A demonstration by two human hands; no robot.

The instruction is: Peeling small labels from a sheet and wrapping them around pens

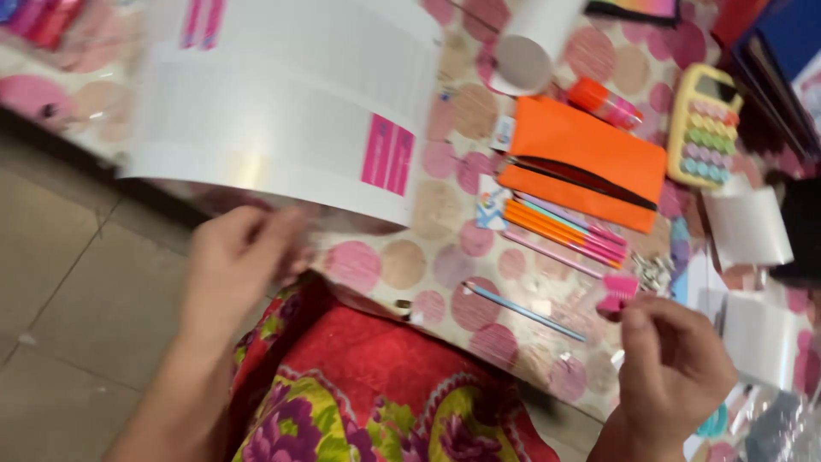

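My left hand (229, 261) pinches the near edge of a large glossy white sheet (282, 103) with pink patches, which curls up over the dotted tablecloth (445, 257). My right hand (676, 368) is closed on a small pink piece (617, 289) inside a clear plastic sleeve at the table's near right edge. Between the two hands a thin light-blue stick (522, 312) lies flat on the cloth.
An orange pouch (586, 162) lies over a row of orange and pink pencils (564, 229). A yellow calculator (703, 128), an orange tube (605, 103), a white roll (526, 47), white boxes (748, 227) and metal clips (654, 272) stand around. My red flowered clothing (376, 393) is below.
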